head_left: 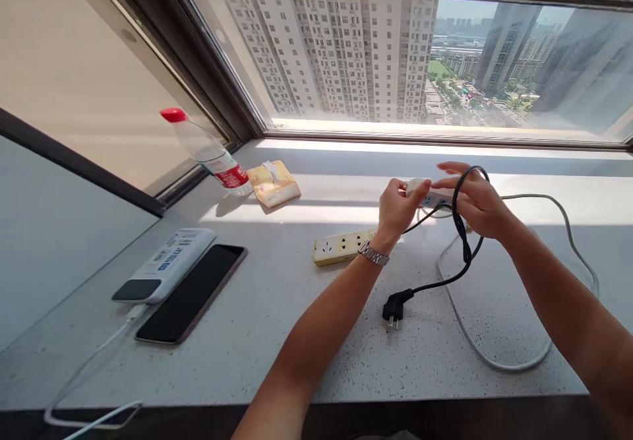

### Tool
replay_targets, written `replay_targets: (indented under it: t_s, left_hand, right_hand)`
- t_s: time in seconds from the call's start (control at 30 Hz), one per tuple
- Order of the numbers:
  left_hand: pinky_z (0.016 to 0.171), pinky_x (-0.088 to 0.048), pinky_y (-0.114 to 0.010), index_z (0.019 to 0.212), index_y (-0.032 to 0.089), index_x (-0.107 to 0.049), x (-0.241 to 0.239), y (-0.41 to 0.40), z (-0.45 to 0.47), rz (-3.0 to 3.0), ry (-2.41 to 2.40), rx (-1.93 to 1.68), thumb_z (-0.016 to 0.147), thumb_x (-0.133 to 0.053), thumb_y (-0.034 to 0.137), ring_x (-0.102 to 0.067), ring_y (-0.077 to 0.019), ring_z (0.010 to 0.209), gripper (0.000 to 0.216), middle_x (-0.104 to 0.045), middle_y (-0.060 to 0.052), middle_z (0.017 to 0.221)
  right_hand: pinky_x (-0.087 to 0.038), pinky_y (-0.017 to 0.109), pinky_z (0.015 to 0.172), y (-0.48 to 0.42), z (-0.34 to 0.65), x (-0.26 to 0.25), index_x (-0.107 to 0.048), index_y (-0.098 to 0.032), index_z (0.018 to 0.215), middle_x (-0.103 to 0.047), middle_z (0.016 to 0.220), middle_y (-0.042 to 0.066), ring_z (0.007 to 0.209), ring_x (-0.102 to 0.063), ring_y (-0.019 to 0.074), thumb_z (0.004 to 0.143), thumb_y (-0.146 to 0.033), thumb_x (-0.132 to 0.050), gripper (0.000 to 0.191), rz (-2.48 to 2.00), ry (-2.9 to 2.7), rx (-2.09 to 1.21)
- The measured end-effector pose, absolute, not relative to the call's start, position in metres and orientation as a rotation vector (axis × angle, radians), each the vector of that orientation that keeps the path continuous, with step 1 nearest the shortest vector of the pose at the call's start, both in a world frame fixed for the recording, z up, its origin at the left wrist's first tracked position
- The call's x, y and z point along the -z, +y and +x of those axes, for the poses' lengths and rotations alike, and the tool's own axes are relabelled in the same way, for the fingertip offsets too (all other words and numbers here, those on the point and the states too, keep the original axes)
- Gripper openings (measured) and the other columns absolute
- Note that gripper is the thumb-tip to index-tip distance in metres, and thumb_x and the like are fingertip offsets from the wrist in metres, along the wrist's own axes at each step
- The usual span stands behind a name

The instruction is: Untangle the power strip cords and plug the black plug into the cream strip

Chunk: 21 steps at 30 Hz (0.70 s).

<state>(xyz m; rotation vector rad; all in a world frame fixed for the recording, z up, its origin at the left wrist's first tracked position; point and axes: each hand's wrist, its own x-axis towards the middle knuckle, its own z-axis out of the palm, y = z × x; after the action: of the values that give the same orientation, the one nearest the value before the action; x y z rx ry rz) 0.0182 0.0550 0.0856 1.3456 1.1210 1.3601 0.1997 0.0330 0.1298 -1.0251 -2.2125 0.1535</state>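
Observation:
My left hand point(397, 208) is closed round the left end of a small white power strip point(431, 197), raised above the sill. At the strip's right end is my right hand point(477, 201), its fingers partly stretched along the top edge. A black cord point(465, 245) loops over this hand and crosses itself below it. The cord leads to a black three-pin plug point(394, 306), its prongs pointing toward me. Behind my left wrist lies a second, yellowed power strip point(341, 247), partly hidden by that wrist. A grey-white cable point(462, 334) curves across the sill under my right arm.
To the left, a white power bank point(171, 262) with a charging cable point(96, 351) lies beside a black-screened phone point(195, 295). Near the window corner stand a red-capped bottle point(212, 156) and a tissue pack point(274, 184). The speckled sill point(277, 334) ends at a front edge.

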Motion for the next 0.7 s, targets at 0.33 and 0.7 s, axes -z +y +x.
replay_targets:
  t_s: [0.33, 0.7]
  left_hand:
    - [0.07, -0.049, -0.031, 0.146, 0.018, -0.029, -0.092, 0.032, 0.039, 1.507, 0.838, -1.081, 0.064, -0.081, 0.051, -0.064, -0.0211, 0.084, 0.103, -0.065, -0.015, 0.113]
    - [0.047, -0.042, -0.023, 0.147, 0.026, -0.032, -0.092, 0.033, 0.044, 1.519, 0.983, -1.186, 0.072, -0.064, 0.02, -0.054, -0.0084, 0.051, 0.082, -0.063, -0.012, 0.12]
  right_hand:
    - [-0.035, 0.026, 0.056, 0.034, 0.206, -0.151, -0.064, -0.019, 0.106, -0.069, 0.08, 0.007, 0.063, -0.058, 0.0185, 0.09, -0.038, -0.047, 0.03, -1.653, -2.558, -0.174]
    - [-0.027, 0.024, 0.045, 0.044, 0.222, -0.158, -0.054, -0.018, 0.063, -0.055, 0.052, -0.002, 0.045, -0.046, 0.0104, 0.076, -0.041, -0.056, 0.026, -1.557, -2.404, -0.53]
